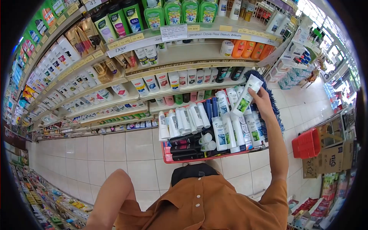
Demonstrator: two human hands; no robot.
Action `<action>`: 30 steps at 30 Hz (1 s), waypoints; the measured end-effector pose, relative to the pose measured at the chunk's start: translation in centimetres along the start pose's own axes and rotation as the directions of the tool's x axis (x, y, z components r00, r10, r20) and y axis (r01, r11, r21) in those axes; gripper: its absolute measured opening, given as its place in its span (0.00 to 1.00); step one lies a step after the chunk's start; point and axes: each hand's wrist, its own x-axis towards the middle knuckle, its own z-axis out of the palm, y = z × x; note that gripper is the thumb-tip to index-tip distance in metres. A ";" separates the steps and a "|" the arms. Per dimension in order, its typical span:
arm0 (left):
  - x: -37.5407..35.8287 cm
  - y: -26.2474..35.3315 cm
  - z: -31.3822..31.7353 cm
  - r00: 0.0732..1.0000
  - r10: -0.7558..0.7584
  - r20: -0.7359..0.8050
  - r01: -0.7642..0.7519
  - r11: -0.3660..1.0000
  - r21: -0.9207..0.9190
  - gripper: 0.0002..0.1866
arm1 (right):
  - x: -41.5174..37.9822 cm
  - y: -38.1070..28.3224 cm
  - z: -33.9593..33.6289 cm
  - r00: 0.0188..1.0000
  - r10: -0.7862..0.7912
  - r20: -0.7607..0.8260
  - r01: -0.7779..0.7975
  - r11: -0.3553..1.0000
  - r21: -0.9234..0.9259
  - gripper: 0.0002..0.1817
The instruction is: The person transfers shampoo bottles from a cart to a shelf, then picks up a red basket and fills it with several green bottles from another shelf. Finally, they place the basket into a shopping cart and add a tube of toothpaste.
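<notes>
Above the red basket's (167,157) far edge, right hand (262,100) lifts a white tube (247,96).

"dove" on shelf label (121,48); "clear" on bottle (219,133).

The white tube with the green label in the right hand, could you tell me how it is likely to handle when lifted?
The white tube looks like soft plastic, so it would probably flex under a squeeze. The right hand lifts it by the fingertips alone, suggesting it is light. Its smooth, glossy skin may be slightly slippery.
</notes>
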 end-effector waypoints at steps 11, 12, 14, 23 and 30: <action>-1.8 0.7 0.7 0.995 -0.091 -0.033 0.096 0.920 0.380 0.03 | -2.4 4.9 -6.1 0.884 0.247 0.397 -0.032 0.879 -0.477 0.27; -1.7 -1.6 1.4 0.998 -0.017 -0.064 0.041 0.918 0.394 0.03 | -1.9 6.8 -6.9 0.875 0.219 0.433 0.032 0.865 -0.501 0.27; -1.0 -5.4 1.7 0.995 0.017 -0.095 0.014 0.948 0.318 0.04 | -1.7 6.8 -7.4 0.892 0.243 0.380 0.026 0.813 -0.581 0.28; 0.3 -11.3 3.4 1.000 -0.016 -0.016 0.019 0.969 0.248 0.10 | -0.5 10.0 -10.5 0.884 0.346 0.316 0.062 0.582 -0.811 0.35; 0.1 -12.1 5.3 0.996 -0.045 -0.070 0.070 0.910 0.408 0.10 | -1.6 9.0 -10.1 0.933 0.324 0.156 -0.081 0.611 -0.787 0.35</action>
